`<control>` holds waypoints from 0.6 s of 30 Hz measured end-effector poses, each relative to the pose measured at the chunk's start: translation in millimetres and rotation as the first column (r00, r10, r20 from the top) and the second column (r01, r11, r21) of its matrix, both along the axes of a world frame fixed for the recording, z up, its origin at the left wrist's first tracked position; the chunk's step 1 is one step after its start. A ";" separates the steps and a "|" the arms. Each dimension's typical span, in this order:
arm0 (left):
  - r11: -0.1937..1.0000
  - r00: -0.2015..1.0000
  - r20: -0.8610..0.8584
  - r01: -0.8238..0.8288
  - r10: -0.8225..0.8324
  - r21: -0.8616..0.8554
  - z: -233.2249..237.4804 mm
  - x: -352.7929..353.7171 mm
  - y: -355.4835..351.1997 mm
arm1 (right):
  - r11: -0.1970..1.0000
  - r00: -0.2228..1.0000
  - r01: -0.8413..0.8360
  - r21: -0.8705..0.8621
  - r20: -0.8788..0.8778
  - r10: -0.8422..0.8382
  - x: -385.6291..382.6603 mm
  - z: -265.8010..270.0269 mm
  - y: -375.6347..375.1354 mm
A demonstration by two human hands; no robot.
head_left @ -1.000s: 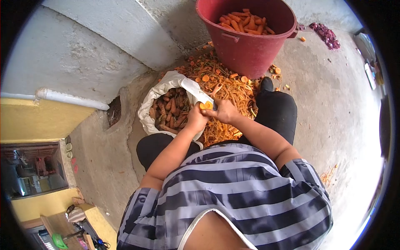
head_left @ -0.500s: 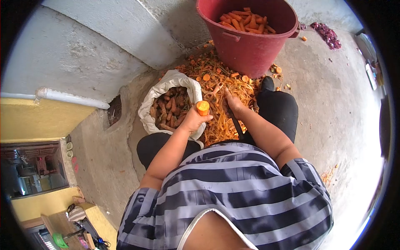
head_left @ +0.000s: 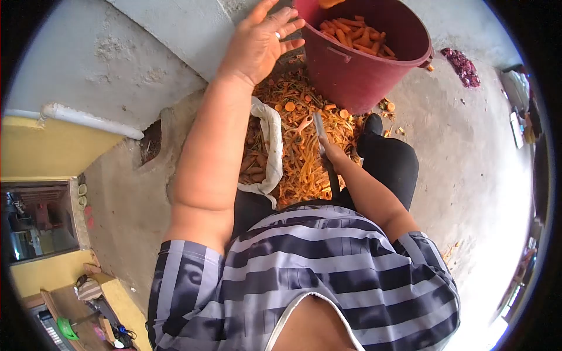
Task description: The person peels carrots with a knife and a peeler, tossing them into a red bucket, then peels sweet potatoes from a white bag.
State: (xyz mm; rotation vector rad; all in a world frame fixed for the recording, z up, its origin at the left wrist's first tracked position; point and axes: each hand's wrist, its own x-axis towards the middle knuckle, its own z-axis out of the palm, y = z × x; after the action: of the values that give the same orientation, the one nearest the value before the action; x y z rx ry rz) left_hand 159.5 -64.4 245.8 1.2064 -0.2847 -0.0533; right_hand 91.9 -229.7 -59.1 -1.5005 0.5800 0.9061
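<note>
My left hand (head_left: 260, 44) is raised with its fingers spread, holding nothing, beside the rim of the red bucket (head_left: 360, 82). A peeled carrot (head_left: 331, 3) is in the air over the bucket's far left rim, apart from my fingers. Many peeled carrots (head_left: 357, 38) lie inside the bucket. My right hand (head_left: 333, 153) is closed on a knife (head_left: 318, 126), its blade pointing away from me over the peelings (head_left: 301, 169). A pale orange Y-shaped tool (head_left: 303, 124), perhaps a peeler, rests on the peelings. The white sack (head_left: 273, 146) of unpeeled carrots (head_left: 252, 167) is partly hidden by my left forearm.
A grey wall (head_left: 146, 41) borders the floor at the left, with a white pipe (head_left: 88, 120) along it. Dark reddish scraps (head_left: 461, 67) lie on the concrete floor (head_left: 462, 146) right of the bucket. A wooden table (head_left: 79, 316) with items stands at lower left.
My left hand has swung from above the sack up to the bucket and let go of the carrot. My right hand stays low, and the knife blade now shows.
</note>
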 end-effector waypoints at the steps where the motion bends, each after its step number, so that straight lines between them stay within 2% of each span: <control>1: 1.000 0.998 0.062 0.020 -0.021 0.020 3.1 -2.1 8.2 | 0.999 1.000 -0.024 -0.042 0.004 0.024 2.8 -14.9 -1.6; 2: 0.995 1.000 -0.001 -0.012 0.012 0.101 -8.7 -1.5 20.6 | 0.995 0.999 -0.052 -0.083 0.006 0.053 5.9 -30.6 -3.6; 4: 0.962 0.987 -0.128 -0.057 0.094 0.266 -59.6 -2.7 54.3 | 0.984 1.000 0.004 -0.178 -0.004 -0.004 14.9 -57.3 -3.9; 5: 0.955 0.957 -0.236 -0.100 0.169 0.281 -90.0 -4.3 73.9 | 0.974 0.999 0.029 -0.225 -0.010 -0.032 17.8 -66.4 -2.8; 7: 0.930 0.833 -0.444 -0.204 0.330 0.307 -162.5 -13.5 119.6 | 0.978 0.993 0.103 -0.181 -0.041 -0.112 21.4 -68.2 -0.6; 8: 0.909 0.737 -0.540 -0.268 0.406 0.318 -198.5 -19.6 143.2 | 0.976 0.987 0.141 -0.164 -0.056 -0.152 26.6 -67.5 0.4; 9: 0.877 0.632 -0.609 -0.339 0.480 0.340 -228.5 -28.8 162.2 | 0.971 0.996 0.065 -0.232 -0.042 -0.077 33.5 -83.3 1.5; 11: 0.795 0.366 -0.739 -0.478 0.566 0.373 -284.2 -49.9 194.9 | 0.966 0.998 0.057 -0.253 -0.017 -0.063 46.0 -130.0 -0.2; 12: 0.743 0.211 -0.795 -0.547 0.568 0.386 -310.9 -59.6 209.7 | 0.963 0.998 0.054 -0.262 -0.003 -0.057 53.1 -144.1 4.0; 13: 0.714 0.099 -0.826 -0.566 0.555 0.412 -338.9 -71.0 224.2 | 0.929 0.998 0.053 -0.366 -0.005 -0.059 59.7 -134.2 15.3; 14: 0.687 -0.013 -0.847 -0.578 0.532 0.440 -358.0 -79.3 234.0 | 0.941 0.997 0.073 -0.331 0.013 -0.073 64.9 -130.7 22.5; 16: 0.557 -0.309 -0.829 -0.625 0.467 0.547 -368.8 -81.0 238.2 | 0.958 0.993 0.118 -0.261 0.047 -0.109 75.4 -134.8 34.7; 17: 0.493 -0.448 -0.796 -0.626 0.407 0.604 -375.6 -81.2 239.2 | 0.982 0.998 0.043 -0.183 0.054 -0.034 81.4 -148.8 32.6; 18: 0.538 -0.425 -0.787 -0.576 0.447 0.616 -390.3 -82.7 241.7 | 0.923 0.976 -0.138 -0.358 0.109 0.188 85.8 -153.9 33.8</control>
State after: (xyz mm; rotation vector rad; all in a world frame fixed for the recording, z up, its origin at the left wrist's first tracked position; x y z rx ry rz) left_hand 76.8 177.4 -144.4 0.7305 1.7959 -0.0254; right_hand 177.7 -195.9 -213.0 -1.9426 0.5356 0.8444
